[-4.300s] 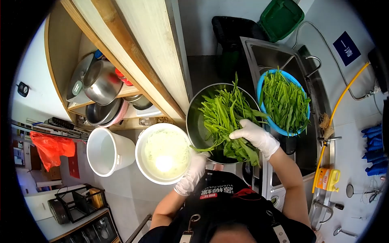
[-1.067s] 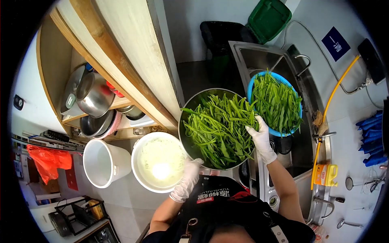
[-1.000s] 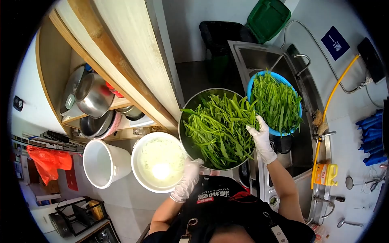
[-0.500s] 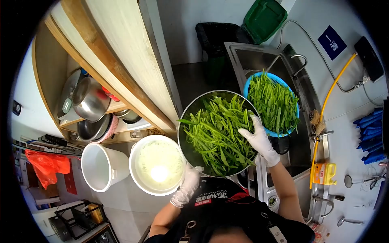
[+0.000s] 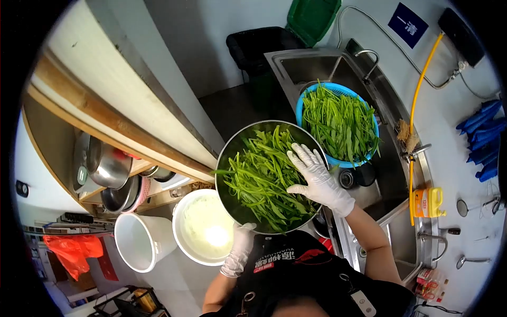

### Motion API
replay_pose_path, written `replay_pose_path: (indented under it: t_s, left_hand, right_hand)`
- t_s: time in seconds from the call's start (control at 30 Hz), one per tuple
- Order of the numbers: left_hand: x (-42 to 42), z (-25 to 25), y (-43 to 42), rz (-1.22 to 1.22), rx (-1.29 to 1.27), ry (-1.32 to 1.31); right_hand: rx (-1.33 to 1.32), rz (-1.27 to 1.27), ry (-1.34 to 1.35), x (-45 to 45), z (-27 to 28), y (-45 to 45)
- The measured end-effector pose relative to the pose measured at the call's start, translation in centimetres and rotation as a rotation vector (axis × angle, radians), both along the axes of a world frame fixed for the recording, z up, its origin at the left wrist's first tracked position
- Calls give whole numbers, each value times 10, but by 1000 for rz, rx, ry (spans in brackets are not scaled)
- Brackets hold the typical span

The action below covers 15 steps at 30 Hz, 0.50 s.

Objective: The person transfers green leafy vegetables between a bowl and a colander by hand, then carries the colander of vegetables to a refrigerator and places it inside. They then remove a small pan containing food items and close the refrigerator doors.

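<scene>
A wide metal bowl (image 5: 224,195) full of leafy green stems (image 5: 266,179) is held up in front of my apron. My left hand (image 5: 240,248), in a white glove, grips the bowl's near left rim; its fingers are partly hidden under the edge. Over the right side of the bowl, my gloved right hand (image 5: 319,182) lies on the greens with fingers stretched out and spread. A blue basket (image 5: 299,113) heaped with more green stems (image 5: 340,124) stands just beyond the bowl, at the sink.
A steel sink (image 5: 388,179) runs along the right, with taps and a yellow jug (image 5: 429,202). To the left stand a white bucket (image 5: 138,240) and a white tub (image 5: 182,238) holding liquid. Wooden shelves (image 5: 105,140) carry metal bowls. A black bin (image 5: 259,45) stands at the back.
My right hand has spread its fingers and turned flatter over the greens. My left hand stays on the rim. The view has turned, so the bowl and basket appear farther left.
</scene>
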<state>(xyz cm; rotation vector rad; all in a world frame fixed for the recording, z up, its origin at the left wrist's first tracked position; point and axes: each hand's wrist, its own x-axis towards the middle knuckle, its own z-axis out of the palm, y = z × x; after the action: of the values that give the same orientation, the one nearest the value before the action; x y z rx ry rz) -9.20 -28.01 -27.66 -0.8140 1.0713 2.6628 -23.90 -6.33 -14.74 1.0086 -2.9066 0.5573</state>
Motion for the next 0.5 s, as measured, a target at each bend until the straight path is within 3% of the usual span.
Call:
replay_pose_path:
  t_s: [0.13, 0.33, 0.5]
  left_hand:
    - [1, 0, -4, -19, -32, -29]
    - [1, 18, -5, -41, -34, 53]
    - [4, 20, -7, -171, -68, 76]
  right_hand:
    - [-129, -57, 107, 3, 27, 14]
    - [-622, -248, 232, 18, 26, 57]
    - [-546, -386, 334, 42, 20, 83]
